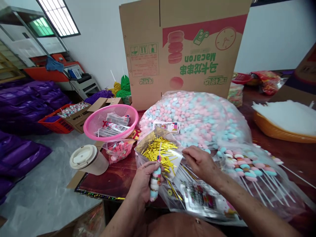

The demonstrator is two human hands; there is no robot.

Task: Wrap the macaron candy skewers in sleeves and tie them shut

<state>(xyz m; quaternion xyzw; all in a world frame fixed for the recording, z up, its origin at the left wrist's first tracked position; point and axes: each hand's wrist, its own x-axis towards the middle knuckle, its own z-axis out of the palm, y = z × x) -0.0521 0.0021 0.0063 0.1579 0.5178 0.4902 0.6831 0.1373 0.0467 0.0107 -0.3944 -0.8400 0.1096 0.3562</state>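
Glossy desk (118,177); my left grip (143,179) holds a marshmallow skewer (154,186).
My right grip (200,163) curls, its contents hidden from me.

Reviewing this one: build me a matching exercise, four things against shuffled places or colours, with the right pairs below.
Things:
1. mesh basket
2. metallic strips
3. candy stick
4. large cardboard box

Places or colours:
A. in the left hand
B. behind the bag of pink and blue candies
C. pink
D. gold

Right pairs: 1-C, 2-D, 3-A, 4-B
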